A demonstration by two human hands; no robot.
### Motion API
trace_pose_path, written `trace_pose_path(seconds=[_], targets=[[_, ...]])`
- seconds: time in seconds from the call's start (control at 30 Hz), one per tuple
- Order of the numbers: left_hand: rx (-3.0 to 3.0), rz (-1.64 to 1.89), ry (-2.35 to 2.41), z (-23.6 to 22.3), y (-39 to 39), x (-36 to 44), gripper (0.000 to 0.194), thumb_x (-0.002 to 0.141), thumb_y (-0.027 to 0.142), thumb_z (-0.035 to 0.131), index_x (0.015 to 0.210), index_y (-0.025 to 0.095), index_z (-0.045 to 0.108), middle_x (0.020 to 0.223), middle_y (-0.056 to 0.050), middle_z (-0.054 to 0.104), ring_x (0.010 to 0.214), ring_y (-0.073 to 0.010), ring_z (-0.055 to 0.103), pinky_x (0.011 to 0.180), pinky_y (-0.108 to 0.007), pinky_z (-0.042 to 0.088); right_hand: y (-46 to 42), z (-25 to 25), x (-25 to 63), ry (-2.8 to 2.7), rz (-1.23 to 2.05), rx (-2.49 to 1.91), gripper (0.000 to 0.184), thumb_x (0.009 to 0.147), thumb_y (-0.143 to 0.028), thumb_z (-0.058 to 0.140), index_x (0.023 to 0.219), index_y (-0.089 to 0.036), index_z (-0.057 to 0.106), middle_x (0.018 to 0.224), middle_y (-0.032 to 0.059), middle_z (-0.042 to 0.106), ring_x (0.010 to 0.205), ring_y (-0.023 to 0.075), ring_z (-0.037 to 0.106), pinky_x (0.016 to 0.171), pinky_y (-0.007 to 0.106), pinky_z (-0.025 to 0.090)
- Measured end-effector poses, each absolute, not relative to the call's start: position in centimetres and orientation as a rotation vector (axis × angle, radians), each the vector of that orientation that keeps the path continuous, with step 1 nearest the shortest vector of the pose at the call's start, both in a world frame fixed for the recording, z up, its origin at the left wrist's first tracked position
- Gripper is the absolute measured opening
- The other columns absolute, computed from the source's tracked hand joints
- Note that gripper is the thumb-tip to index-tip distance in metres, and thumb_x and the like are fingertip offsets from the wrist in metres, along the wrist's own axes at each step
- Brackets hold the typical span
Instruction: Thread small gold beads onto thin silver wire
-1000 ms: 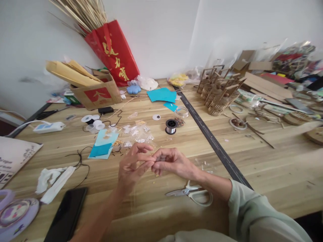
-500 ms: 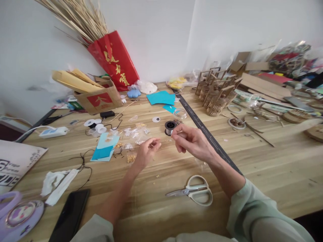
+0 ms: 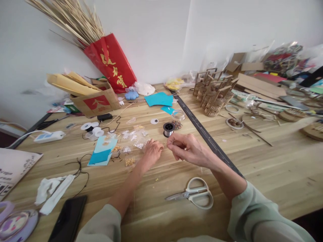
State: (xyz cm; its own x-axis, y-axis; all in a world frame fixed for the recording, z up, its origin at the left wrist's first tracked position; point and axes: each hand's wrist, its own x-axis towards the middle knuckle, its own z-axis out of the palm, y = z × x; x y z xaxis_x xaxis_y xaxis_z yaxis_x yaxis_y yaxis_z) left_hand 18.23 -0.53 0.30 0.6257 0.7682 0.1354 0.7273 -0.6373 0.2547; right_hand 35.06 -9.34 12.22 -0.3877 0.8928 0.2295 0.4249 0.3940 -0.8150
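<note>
My right hand (image 3: 188, 148) is held over the table with thumb and fingers pinched together; whatever is between them is too fine to make out. Just behind its fingertips stands a spool of thin clear line (image 3: 168, 129). My left hand (image 3: 152, 149) reaches down to the tabletop, its fingers bent and close together, and the tips are partly hidden. Beside it lie small bags of silver pieces (image 3: 138, 145) and a bag of gold beads (image 3: 130, 162). Scissors (image 3: 190, 193) rest in front of both hands, and loose gold beads (image 3: 156, 179) lie nearby.
Blue cards (image 3: 158, 99) and a pile of colored beads (image 3: 177, 124) lie farther back. Woven baskets (image 3: 213, 97) stand to the right. A cardboard box (image 3: 97, 102) and red bag (image 3: 111, 64) are back left. A phone (image 3: 67, 220) lies front left.
My left hand has moved a little to the right and turned palm down, its fingers lowered toward the table. My right hand stays pinched, slightly lower. The view has shifted slightly.
</note>
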Motion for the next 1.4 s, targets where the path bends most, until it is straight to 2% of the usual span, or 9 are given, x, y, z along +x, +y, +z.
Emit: trace_pose_path(seconds=[0.13,0.3,0.43,0.63,0.9,1.17,1.4], targets=[[2.675,0.317,1.191,0.2,-0.5,18.0,0.014,0.083,0.017,0.053,0.079,0.019,0.066,0.083,-0.007,0.066,0.091,-0.0257,0.053,0.082,-0.039,0.04,-9.2,12.3,35.1,-1.986,0.884,-1.142,0.012,0.091,-0.022,0.045,0.088,-0.015,0.053,0.054,-0.0047,0.056,0.045,0.0054,0.045,0.046,0.017,0.033],[2.674,0.373,1.164,-0.3,-0.3,17.9,0.019,0.084,0.014,0.051,0.072,0.018,0.065,0.076,-0.007,0.064,0.085,-0.0226,0.054,0.08,-0.036,0.042,-9.4,12.7,35.0,-1.978,0.886,-1.124,0.013,0.091,-0.022,0.046,0.086,-0.014,0.055,0.056,-0.0036,0.056,0.049,0.0059,0.047,0.047,0.017,0.033],[2.658,0.418,1.109,-0.7,-0.1,17.9,0.02,0.085,0.015,0.05,0.071,0.017,0.064,0.079,-0.007,0.064,0.082,-0.0216,0.054,0.079,-0.035,0.042,-9.3,13.0,35.1,-1.988,0.858,-1.117,0.012,0.09,-0.02,0.048,0.083,-0.014,0.056,0.057,-0.0031,0.056,0.05,0.0063,0.048,0.047,0.018,0.034],[2.595,0.49,1.11,-0.5,0.0,17.6,0.017,0.082,0.012,0.052,0.071,0.018,0.064,0.078,-0.005,0.065,0.083,-0.0207,0.055,0.081,-0.035,0.042,-10.0,13.7,35.6,-1.954,0.855,-1.133,0.012,0.09,-0.024,0.048,0.087,-0.015,0.056,0.059,-0.0026,0.057,0.052,0.0073,0.05,0.05,0.02,0.038],[2.413,0.638,1.219,-0.5,0.3,17.3,0.016,0.079,0.011,0.054,0.076,0.02,0.066,0.078,-0.004,0.068,0.086,-0.0203,0.057,0.082,-0.032,0.044,-13.1,14.0,35.5,-1.902,1.264,-1.146,0.014,0.09,-0.026,0.05,0.084,-0.015,0.054,0.052,-0.0034,0.055,0.044,0.0055,0.047,0.043,0.016,0.036],[2.299,0.72,1.248,-1.0,0.8,17.2,0.014,0.076,0.011,0.057,0.073,0.019,0.068,0.074,-0.004,0.067,0.077,-0.0177,0.059,0.077,-0.031,0.048,-14.5,11.1,35.0,-1.949,1.733,-0.857,0.014,0.086,-0.024,0.053,0.085,-0.012,0.06,0.052,-0.002,0.054,0.045,0.0061,0.05,0.045,0.015,0.038],[2.361,0.723,1.208,-1.3,1.0,17.2,0.015,0.076,0.009,0.056,0.073,0.019,0.068,0.076,-0.004,0.069,0.081,-0.0198,0.058,0.078,-0.032,0.047,-14.0,8.1,33.9,-1.87,1.98,-0.795,0.017,0.082,-0.028,0.059,0.084,-0.01,0.06,0.056,-0.0009,0.055,0.048,0.0059,0.051,0.046,0.014,0.04]])
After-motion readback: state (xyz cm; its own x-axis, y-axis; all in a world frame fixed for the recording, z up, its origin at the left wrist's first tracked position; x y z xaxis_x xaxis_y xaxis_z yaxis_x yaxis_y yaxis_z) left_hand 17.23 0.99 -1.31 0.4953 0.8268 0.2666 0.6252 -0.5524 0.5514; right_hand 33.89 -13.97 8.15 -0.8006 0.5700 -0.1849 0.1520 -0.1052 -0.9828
